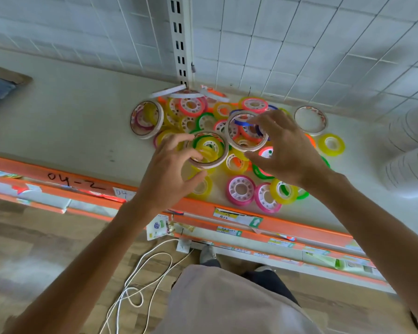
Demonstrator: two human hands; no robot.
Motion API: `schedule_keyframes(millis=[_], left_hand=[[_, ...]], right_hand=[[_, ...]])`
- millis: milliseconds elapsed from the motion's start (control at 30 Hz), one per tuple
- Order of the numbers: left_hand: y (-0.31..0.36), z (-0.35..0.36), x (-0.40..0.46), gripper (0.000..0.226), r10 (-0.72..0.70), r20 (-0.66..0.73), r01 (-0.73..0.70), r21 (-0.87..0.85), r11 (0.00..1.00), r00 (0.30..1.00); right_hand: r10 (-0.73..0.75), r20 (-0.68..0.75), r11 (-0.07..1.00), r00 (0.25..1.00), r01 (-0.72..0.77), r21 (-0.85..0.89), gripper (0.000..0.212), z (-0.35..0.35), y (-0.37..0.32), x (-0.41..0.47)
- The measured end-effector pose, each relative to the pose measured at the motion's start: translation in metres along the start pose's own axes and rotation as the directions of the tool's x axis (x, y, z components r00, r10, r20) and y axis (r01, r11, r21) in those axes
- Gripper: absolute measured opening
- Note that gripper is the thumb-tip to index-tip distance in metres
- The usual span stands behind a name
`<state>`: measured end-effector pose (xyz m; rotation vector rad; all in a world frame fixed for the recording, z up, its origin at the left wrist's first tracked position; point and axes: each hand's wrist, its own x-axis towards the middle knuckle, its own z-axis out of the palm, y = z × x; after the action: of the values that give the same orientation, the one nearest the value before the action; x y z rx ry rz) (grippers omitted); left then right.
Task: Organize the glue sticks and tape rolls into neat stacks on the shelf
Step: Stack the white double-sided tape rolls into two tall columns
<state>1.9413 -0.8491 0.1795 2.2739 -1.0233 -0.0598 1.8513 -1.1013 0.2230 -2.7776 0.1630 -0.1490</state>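
Over the shelf (82,121), left hand (169,174) gripping one wide tape ring (206,150), right hand (282,150) pinching another (246,131) just beside it, both flat above the loose tape pile (241,189), stackable.

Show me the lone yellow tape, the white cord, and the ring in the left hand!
Yellow tape (331,144): head view, on its right rim.
White cord (140,268): head view, on a loop over the floor.
Left-hand ring (223,150): head view, on its right edge.
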Motion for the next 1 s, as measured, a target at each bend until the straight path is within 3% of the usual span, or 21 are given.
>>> schedule_keyframes(millis=[133, 233, 300, 567, 767, 1000], left_hand=[[0.012, -0.005, 0.008, 0.063, -0.057, 0.008, 0.057, -0.034, 0.998, 0.998], [0.023, -0.003, 0.018, 0.095, -0.191, 0.11, 0.191, 0.004, 0.982, 0.976], [0.026, -0.001, 0.025, 0.105, -0.24, 0.164, 0.234, 0.057, 0.971, 0.957], [0.033, -0.002, 0.034, 0.107, -0.284, 0.133, 0.262, 0.163, 0.951, 0.95], [0.06, -0.021, 0.031, 0.089, -0.221, -0.182, 0.249, 0.148, 0.957, 0.958], [0.15, 0.025, 0.033, 0.094, -0.095, -0.085, 0.096, 0.014, 0.995, 0.992]], right_hand=[[0.088, 0.039, 0.995, 0.995, -0.089, 0.039, 0.087, 0.002, -0.007, 0.015], [0.135, 0.086, 0.99, 0.987, -0.131, -0.044, 0.092, 0.004, -0.01, 0.022], [0.156, 0.092, 0.987, 0.983, -0.153, -0.045, 0.092, 0.004, -0.011, 0.022], [0.123, -0.028, 0.992, 0.992, -0.123, -0.014, 0.087, -0.001, -0.004, 0.01], [0.148, -0.186, 0.976, 0.971, -0.114, 0.185, 0.086, -0.03, 0.021, -0.022], [0.186, -0.254, 0.978, 0.949, -0.153, 0.144, 0.102, -0.072, 0.068, -0.075]])
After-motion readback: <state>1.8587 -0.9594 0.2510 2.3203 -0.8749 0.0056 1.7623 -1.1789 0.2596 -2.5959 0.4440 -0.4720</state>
